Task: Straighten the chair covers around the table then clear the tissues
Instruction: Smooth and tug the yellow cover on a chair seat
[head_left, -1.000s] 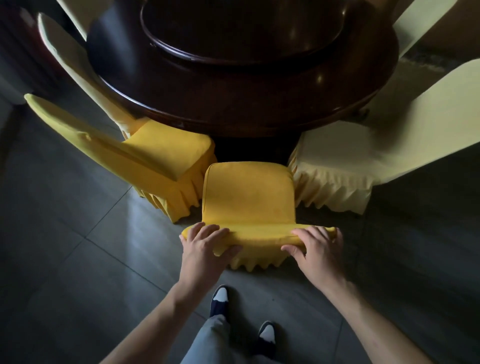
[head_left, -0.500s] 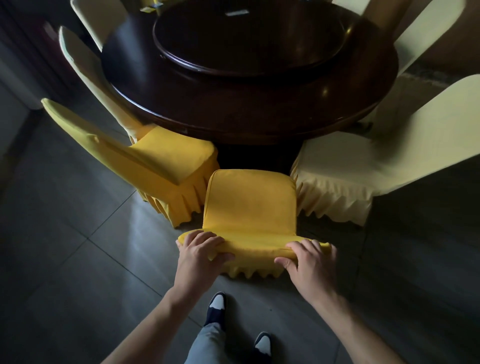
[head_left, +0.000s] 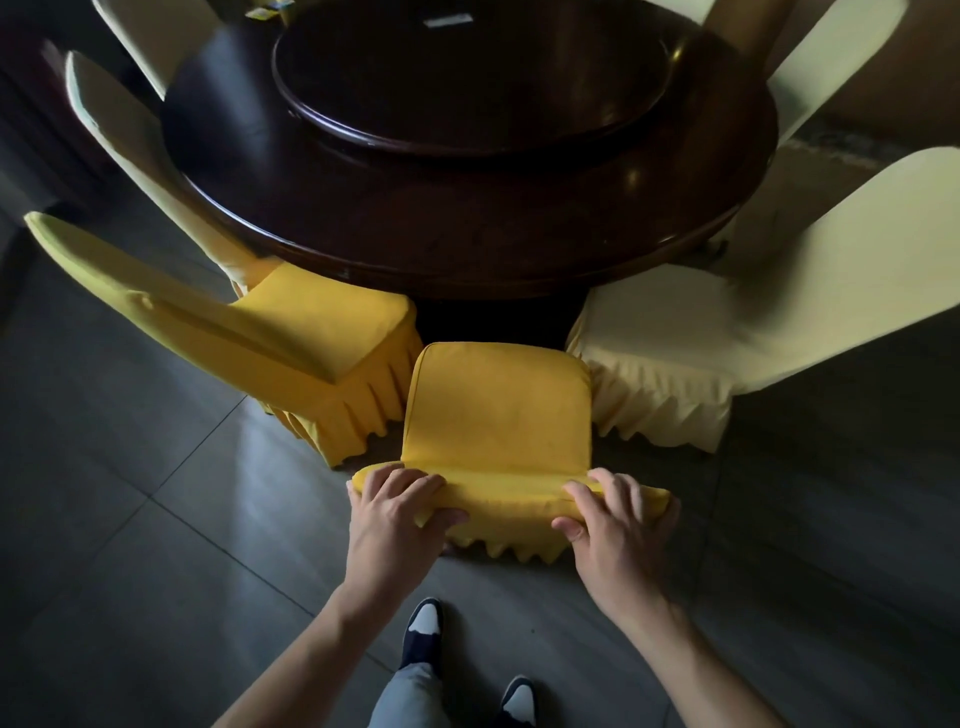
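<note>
Gripping: both hands hold the top edge of the yellow chair cover (head_left: 496, 415) at lower centre of the frame.
Left hand (head_left: 392, 512): fingers over the backrest top, thumb under, clamped on the fabric.
Right hand (head_left: 618, 525): same hold, at the cover's right end.
Chair: seat tucked toward the dark round table (head_left: 467, 228), between another yellow-covered chair (head_left: 311, 343) at left and a pale-covered chair (head_left: 675, 364) at right.
Floor (head_left: 156, 519): grey tiles, two shoes at bottom centre.

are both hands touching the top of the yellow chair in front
Touching. The head view shows the left hand and right hand each curled over the top edge of the yellow chair cover, fingers on top, thumbs underneath.
</note>
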